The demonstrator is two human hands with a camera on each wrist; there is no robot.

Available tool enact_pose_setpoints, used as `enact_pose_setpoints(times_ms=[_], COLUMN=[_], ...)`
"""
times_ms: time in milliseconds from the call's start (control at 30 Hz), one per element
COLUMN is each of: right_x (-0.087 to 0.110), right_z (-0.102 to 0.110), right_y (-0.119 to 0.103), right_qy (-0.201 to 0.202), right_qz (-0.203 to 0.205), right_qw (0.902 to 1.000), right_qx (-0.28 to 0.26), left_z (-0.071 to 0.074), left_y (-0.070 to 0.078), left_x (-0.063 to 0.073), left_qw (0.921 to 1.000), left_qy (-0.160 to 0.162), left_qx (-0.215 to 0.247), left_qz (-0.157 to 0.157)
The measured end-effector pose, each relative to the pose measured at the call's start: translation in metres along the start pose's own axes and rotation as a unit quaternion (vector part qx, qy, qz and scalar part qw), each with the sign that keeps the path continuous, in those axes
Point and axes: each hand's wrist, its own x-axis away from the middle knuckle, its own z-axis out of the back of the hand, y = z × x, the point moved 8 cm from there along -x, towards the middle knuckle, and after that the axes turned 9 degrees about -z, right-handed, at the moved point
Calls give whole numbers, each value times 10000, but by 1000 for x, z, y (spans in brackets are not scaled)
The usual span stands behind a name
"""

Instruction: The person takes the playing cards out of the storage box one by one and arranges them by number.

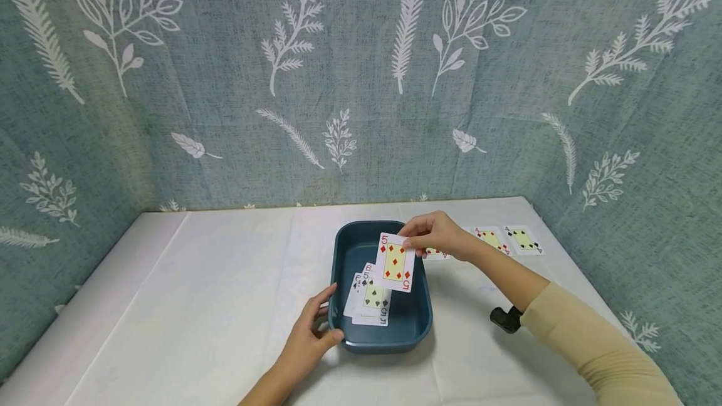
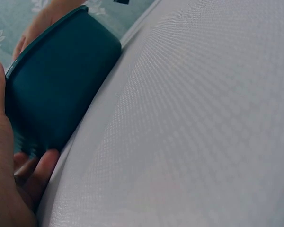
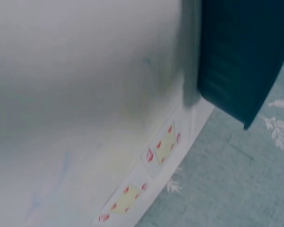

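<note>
The right hand (image 1: 437, 235) pinched the five of diamonds (image 1: 394, 265) at one corner between thumb and fingers, the card hanging to that hand's left, over the blue tray (image 1: 408, 321). The left hand (image 1: 309, 334) gripped the tray's near-left side, thumb at the rim and fingers curled against the outer wall. To the left hand's right, inside the tray, the five of spades (image 1: 372, 309) lay overlapping other cards. Right of the right hand lay the four of diamonds (image 1: 492, 238) and four of spades (image 1: 523, 240); a partly hidden card (image 1: 437, 254) just beneath that hand seemed red.
</note>
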Motion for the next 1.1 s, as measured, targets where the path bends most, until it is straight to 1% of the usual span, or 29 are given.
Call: enact_pose_setpoints(times_ms=[233,333,533,600,633,767,1100], right_x=[14,19,33,37,39,47,58], right_z=[14,19,32,36,38,47,65], right_y=[1,3,8,10,11,15,24], right_qy=[42,47,140,161,182,270,211], right_qz=[-121,-176,-362,-415,-420,-521,-494], right_qw=[9999,9998,9990,9988,9987,9978,9971], right_qx=[46,49,210,205,229,314,536], left_z=[0,0,0,-1,0,-1,-1], left_y=[-3,-3,-1,-1,-1,0,2], left_x=[1,1,-1,-1,-1,-2,-2], left_qw=[9999,9999,10000,9999,9999,9998,10000], left_qy=[34,33,-27,-55,-44,-71,-3], left_qx=[-51,-41,-33,-70,-63,-50,-52], left_qz=[137,131,-14,-105,-92,-200,35])
